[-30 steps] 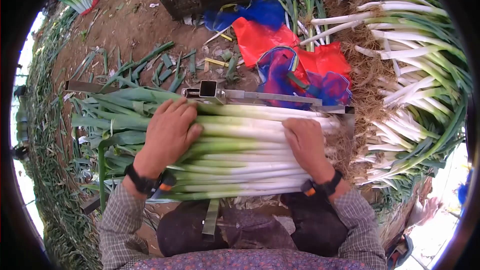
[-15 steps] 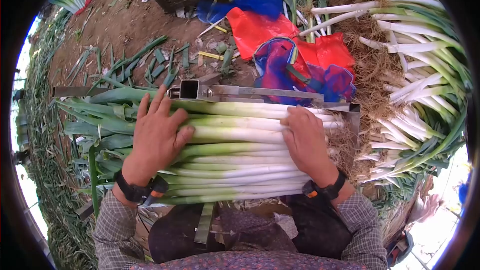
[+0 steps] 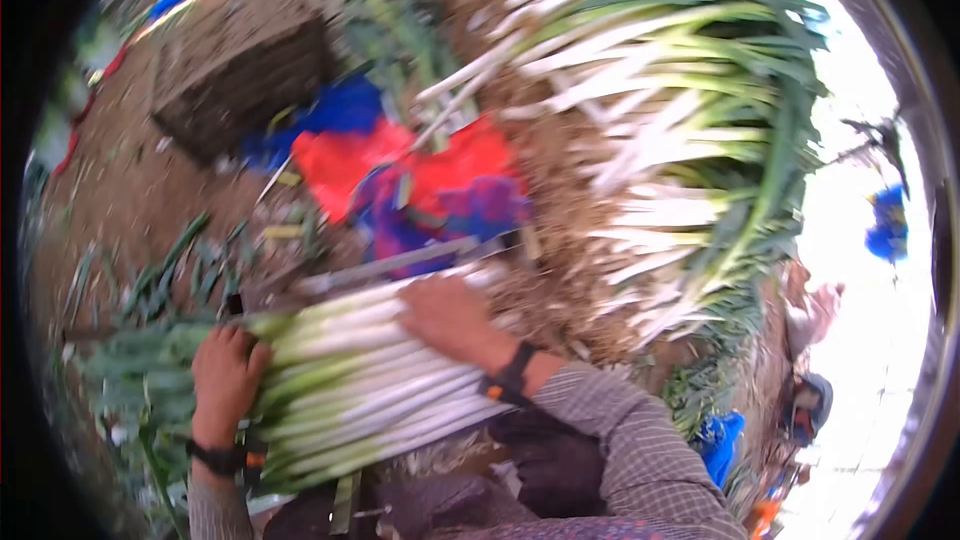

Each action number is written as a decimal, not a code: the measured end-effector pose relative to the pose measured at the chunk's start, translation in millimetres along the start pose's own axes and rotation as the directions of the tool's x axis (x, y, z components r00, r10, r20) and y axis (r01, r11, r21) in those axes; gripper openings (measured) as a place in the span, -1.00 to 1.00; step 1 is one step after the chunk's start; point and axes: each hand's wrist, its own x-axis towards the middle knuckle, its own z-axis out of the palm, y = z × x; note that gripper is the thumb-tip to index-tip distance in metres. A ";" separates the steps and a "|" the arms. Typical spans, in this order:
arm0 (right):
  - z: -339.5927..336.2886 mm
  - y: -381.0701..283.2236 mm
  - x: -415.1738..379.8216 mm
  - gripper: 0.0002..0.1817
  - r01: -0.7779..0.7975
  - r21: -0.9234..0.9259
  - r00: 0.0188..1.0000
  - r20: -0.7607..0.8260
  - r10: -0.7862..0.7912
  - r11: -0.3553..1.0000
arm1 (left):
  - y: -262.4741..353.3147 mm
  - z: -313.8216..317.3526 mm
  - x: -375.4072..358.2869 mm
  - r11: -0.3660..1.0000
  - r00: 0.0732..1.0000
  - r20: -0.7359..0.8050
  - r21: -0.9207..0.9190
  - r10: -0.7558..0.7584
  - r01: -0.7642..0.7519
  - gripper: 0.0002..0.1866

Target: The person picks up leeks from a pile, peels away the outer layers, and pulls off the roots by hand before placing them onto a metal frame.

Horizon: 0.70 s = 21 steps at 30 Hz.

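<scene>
A row of leeks (image 3: 350,380) lies side by side on a metal frame (image 3: 390,265) before me, green tops left and white rooted ends right. My left hand (image 3: 228,380) rests on the green part, fingers laid over the leeks. On the white shafts near the roots lies my right hand (image 3: 455,320), its fingers stretched out and somewhat blurred. Neither hand has closed around a stalk. Both wrists wear black bands.
A large heap of leeks (image 3: 690,130) spreads along the right, roots facing inward. Beyond the frame lie a red sheet (image 3: 345,165), blue netting (image 3: 345,105) and a dark crate (image 3: 235,70). Cut leaf scraps (image 3: 180,265) litter the soil.
The view has swung to the right, so the leeks and frame appear lower and tilted, and more of the heap shows. Both hands remain on the leeks.
</scene>
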 end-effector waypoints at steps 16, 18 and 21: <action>-190.5 202.1 15.4 -0.78 -0.091 0.731 0.462 -0.570 0.679 0.676 | -2.6 9.3 4.3 0.998 0.991 -0.126 0.014 -0.053 0.055 -0.73; -198.0 193.5 39.3 -0.77 -0.082 0.673 0.446 -0.634 0.631 0.735 | -4.3 9.5 -0.4 0.998 0.987 -0.152 -0.009 -0.059 0.059 -0.72; -183.5 180.1 71.8 -0.76 -0.079 0.715 0.594 -0.526 0.609 0.695 | -1.6 6.2 4.8 0.998 0.984 -0.170 -0.043 -0.062 0.055 -0.71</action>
